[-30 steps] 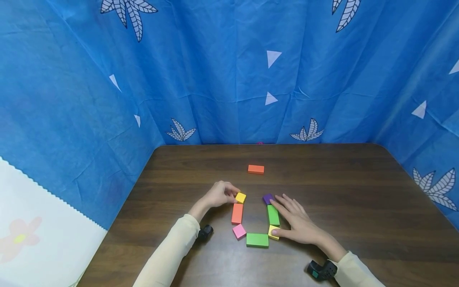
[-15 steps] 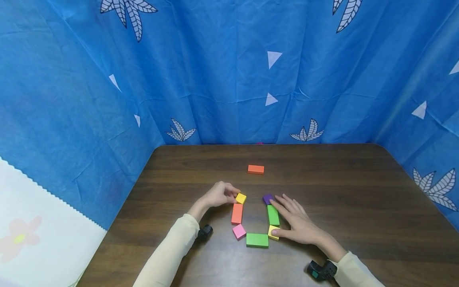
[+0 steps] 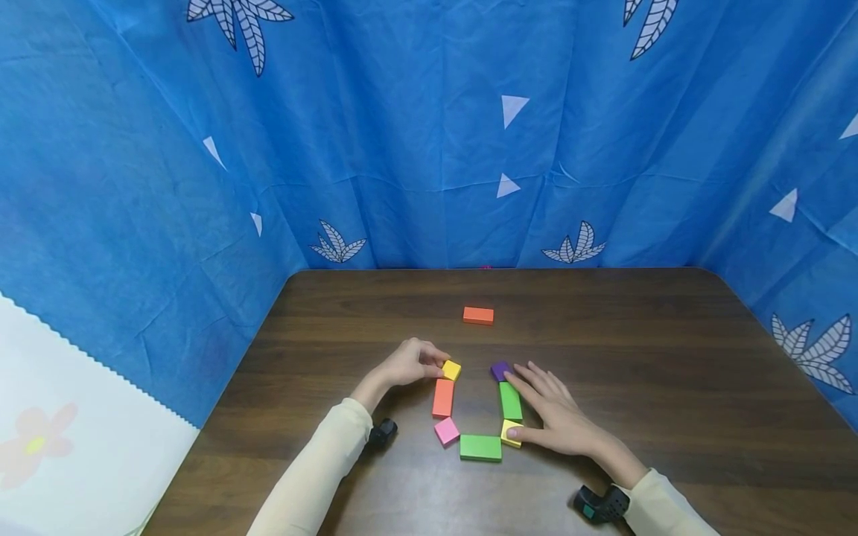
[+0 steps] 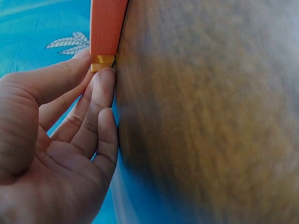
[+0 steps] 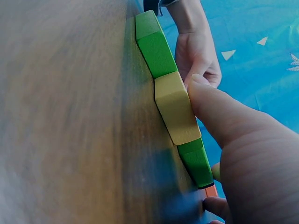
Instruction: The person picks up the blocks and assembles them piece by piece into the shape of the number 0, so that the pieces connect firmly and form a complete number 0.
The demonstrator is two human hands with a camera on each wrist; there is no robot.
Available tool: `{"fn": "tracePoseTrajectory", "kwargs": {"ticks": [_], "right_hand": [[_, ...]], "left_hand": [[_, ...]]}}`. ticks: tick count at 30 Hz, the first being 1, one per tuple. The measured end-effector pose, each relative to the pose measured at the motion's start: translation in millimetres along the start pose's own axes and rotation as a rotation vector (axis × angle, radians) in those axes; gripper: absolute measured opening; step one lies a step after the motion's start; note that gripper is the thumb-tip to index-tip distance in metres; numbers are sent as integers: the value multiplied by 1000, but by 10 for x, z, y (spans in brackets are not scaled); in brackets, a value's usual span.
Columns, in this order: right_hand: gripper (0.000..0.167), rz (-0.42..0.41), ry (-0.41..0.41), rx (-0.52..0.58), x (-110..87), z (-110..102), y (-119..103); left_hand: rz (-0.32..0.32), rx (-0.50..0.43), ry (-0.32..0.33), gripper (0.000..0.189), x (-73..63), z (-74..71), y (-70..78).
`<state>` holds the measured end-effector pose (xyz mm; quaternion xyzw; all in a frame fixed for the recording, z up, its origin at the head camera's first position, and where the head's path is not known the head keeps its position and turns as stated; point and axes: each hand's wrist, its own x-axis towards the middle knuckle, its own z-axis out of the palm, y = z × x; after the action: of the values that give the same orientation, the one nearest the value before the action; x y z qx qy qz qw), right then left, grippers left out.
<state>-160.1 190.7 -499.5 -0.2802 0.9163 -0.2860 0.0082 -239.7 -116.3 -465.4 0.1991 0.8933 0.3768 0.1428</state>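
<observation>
My left hand (image 3: 407, 364) pinches a small yellow block (image 3: 451, 371) at the far end of an orange rectangular block (image 3: 443, 399). In the left wrist view, the orange block (image 4: 110, 28) hides much of the yellow one. With fingers spread, my right hand (image 3: 555, 415) rests its thumb on a pale yellow block (image 5: 177, 109). Its index fingertip lies by a purple block (image 3: 500, 371) and a green rectangular block (image 3: 511, 403). A pink block (image 3: 447, 432) and another green rectangular block (image 3: 480, 447) sit at the near side of this U-shaped row.
A separate orange rectangular block (image 3: 479, 316) lies farther back on the dark wooden table (image 3: 623, 320). A blue patterned curtain (image 3: 415, 149) hangs behind the table's far edge and along the sides. White cloth (image 3: 74, 439) shows at the left.
The small yellow block has shifted very slightly to the right under my left fingers. My right hand and the other blocks stay where they were.
</observation>
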Motion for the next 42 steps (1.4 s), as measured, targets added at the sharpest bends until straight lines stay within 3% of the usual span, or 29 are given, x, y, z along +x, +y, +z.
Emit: {"fn": "tracePoseTrajectory", "kwargs": {"ticks": [4, 13, 16, 24, 32, 42], "right_hand": [[88, 8, -3, -1, 2, 3, -2], [88, 1, 1, 0, -2, -5, -4], [88, -5, 2, -3, 4, -6, -10], [88, -29, 13, 1, -9, -4, -2], [87, -53, 24, 7, -29, 4, 7], [86, -48, 36, -2, -37, -9, 8]], "left_hand": [[6, -9, 12, 35, -13, 2, -1], [23, -27, 154, 57, -207, 43, 116], [17, -11, 133, 62, -339, 76, 168], [10, 76, -35, 82, -636, 221, 153], [57, 113, -9, 87, -729, 354, 70], [94, 132, 12, 85, -720, 415, 23]]}}
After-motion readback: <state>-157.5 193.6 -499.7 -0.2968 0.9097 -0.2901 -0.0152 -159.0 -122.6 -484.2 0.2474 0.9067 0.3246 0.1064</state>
